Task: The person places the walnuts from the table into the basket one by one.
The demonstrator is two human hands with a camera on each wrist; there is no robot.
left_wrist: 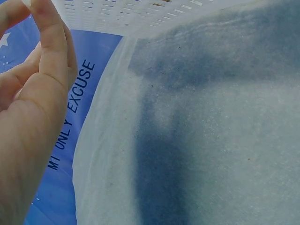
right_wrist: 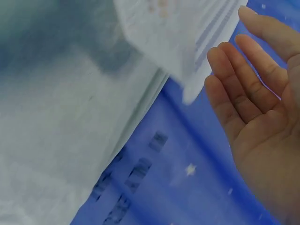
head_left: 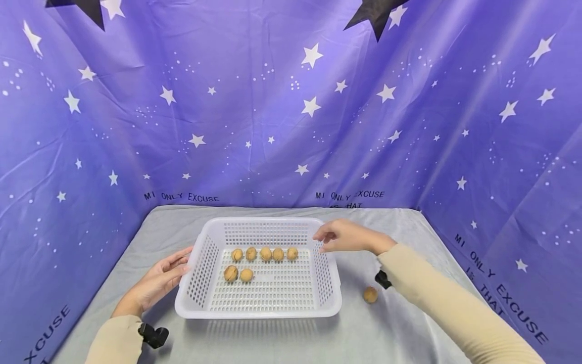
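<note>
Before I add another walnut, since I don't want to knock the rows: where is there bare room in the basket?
The white basket is bare across its near half and its right side beside the two walnuts. The far edge is crowded by the row of five walnuts, with the right hand above that corner.

White perforated basket (head_left: 204, 263), upright on grey cloth, holding six walnuts (head_left: 265, 254)

Counting it up: one white basket (head_left: 200, 263) is sitting between the fingertips of two hands, the left hand (head_left: 159, 278) and the right hand (head_left: 345, 236). Six walnuts (head_left: 265, 254) are lying inside it, between the two sets of fingers, and one loose walnut (head_left: 370, 294) is sitting outside, behind the right fingers by the wrist.
</note>
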